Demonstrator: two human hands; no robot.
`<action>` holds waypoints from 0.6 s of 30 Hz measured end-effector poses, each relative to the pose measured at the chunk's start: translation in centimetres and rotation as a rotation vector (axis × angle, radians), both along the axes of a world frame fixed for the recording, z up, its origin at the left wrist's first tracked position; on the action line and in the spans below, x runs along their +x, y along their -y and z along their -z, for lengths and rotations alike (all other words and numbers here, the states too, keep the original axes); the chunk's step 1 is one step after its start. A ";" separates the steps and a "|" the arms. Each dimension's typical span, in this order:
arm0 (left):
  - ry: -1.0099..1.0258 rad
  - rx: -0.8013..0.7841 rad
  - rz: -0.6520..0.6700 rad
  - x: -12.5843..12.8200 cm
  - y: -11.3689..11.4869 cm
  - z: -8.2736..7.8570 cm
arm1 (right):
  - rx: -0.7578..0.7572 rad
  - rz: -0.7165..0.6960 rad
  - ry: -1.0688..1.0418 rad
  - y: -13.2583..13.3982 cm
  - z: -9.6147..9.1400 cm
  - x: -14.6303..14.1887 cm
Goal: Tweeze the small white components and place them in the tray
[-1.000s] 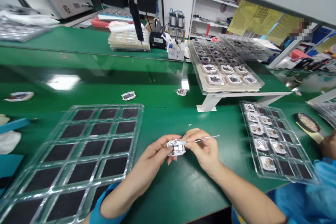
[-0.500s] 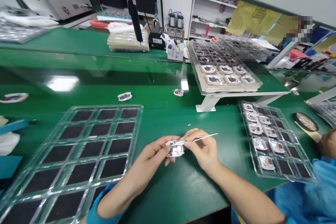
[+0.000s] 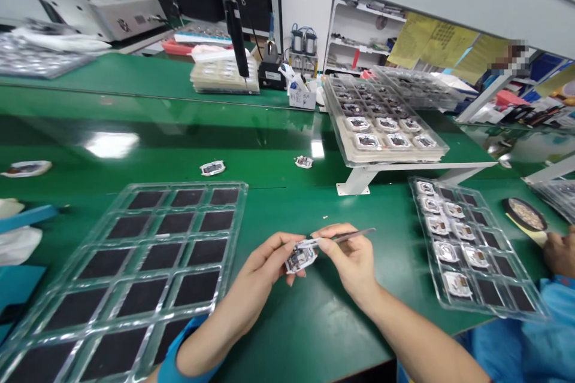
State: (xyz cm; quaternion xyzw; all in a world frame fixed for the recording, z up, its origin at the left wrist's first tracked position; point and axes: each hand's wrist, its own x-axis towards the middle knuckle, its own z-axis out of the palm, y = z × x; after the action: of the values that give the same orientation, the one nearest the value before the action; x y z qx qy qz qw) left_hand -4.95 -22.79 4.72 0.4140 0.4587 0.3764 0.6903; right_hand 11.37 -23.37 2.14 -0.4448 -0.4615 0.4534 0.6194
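Note:
Between the thumb and fingers of my left hand (image 3: 271,260) is a small white-framed electronic assembly (image 3: 300,258), its circuit side facing me at a tilt. My right hand (image 3: 345,251) pinches thin metal tweezers (image 3: 354,236); their back end sticks out past the fingers to the right. The tweezer tips lie at the upper edge of the assembly, where a small white part shows, though I cannot tell whether they grip it. Both hands are close together above the green table (image 3: 287,323). On the left lies a clear tray (image 3: 245,209) with dark pads in its compartments.
Two similar assemblies (image 3: 212,168) (image 3: 304,161) lie farther back. At right, a clear tray (image 3: 420,239) holds several white assemblies. Stacked trays (image 3: 344,152) rest on a white-legged stand (image 3: 359,182). An electric screwdriver (image 3: 236,36) hangs overhead. A co-worker's hand (image 3: 561,254) is at the right edge.
The assembly in my left hand has tilted, and its dark circuit parts show more. The tweezers have turned slightly in my right hand. The co-worker's hand has shifted at the right edge.

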 end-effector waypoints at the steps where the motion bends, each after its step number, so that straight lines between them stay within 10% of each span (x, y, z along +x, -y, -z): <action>1: -0.010 0.011 0.006 0.0 0.0 0.2 | -0.002 -0.011 0.001 0.0 0.0 -0.1; 18: -0.066 -0.039 0.011 -0.2 -0.4 0.3 | 0.493 -0.094 0.383 0.4 -1.6 0.5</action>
State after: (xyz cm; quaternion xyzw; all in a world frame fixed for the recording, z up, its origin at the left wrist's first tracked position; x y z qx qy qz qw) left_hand -5.11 -22.43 4.44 0.4151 0.4862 0.3498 0.6848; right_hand 11.86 -23.72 3.77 -0.3366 -0.6860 0.2639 0.5886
